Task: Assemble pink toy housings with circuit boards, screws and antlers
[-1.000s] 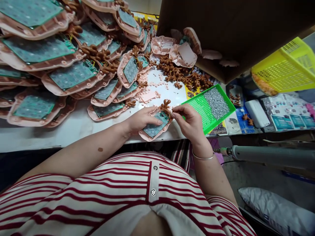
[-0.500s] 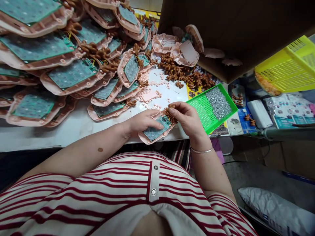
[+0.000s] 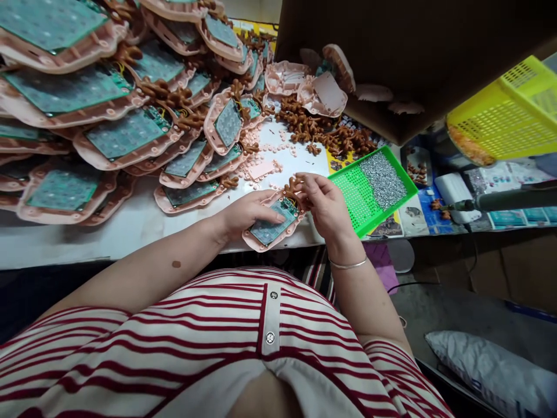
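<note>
My left hand [image 3: 252,216] grips a pale pink plastic half shell [image 3: 261,246] near the table's front edge, its thumb lying on the green circuit board [image 3: 274,225] inside. Thin yellow wires run at the board's upper right corner. A brown antler-shaped piece [image 3: 292,186] sticks out of the shell's far end. Beside that piece is my right hand [image 3: 325,203], its fingers curled in with the tips close to the antler. Whatever lies between those fingertips is hidden.
Stacked pink shells with boards [image 3: 117,139] fill the left. Loose brown antler pieces [image 3: 322,133] lie behind small pink parts [image 3: 263,168]. A green tray [image 3: 354,194] of small metal screws [image 3: 383,180] stands right, below a cardboard box [image 3: 391,64]. A power screwdriver [image 3: 513,200] juts in at the right.
My right fingers have shifted up and slightly off the antler piece, which shows more now. The left hand still holds the shell. The screwdriver at the right sits higher in view.
</note>
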Action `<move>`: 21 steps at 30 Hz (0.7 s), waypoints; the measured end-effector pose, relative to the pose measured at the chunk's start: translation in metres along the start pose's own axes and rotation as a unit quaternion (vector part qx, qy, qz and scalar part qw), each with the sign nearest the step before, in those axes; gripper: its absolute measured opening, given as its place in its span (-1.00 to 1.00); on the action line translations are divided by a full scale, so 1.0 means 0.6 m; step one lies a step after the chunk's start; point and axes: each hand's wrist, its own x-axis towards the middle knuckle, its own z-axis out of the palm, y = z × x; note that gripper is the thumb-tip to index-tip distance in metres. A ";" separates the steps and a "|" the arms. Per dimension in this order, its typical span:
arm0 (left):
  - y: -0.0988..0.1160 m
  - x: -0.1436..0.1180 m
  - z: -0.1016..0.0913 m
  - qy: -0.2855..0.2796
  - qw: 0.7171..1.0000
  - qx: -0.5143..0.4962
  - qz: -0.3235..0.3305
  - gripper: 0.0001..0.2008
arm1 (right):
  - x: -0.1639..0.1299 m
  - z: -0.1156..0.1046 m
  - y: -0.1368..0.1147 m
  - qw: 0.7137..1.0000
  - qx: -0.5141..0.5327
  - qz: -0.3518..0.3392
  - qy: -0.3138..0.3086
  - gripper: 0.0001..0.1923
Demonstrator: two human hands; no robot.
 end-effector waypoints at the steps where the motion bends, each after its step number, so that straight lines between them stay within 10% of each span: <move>1: 0.000 -0.001 0.002 0.000 1.000 -0.017 0.009 -0.66 | -0.006 -0.001 -0.001 1.000 0.000 -0.004 0.009 -0.49; 10: 0.032 0.014 0.027 0.113 0.988 -0.102 0.008 -0.72 | -0.049 -0.066 -0.062 0.959 -0.170 -0.183 0.134 -0.67; 16: 0.027 0.029 0.027 0.127 0.987 -0.099 0.016 -0.73 | 0.055 -0.167 -0.106 0.881 -0.256 -0.277 0.285 -0.69; 21: 0.007 0.032 0.016 0.121 0.986 -0.112 0.006 -0.66 | 0.192 -0.156 -0.112 0.857 -0.341 -0.234 0.306 -0.69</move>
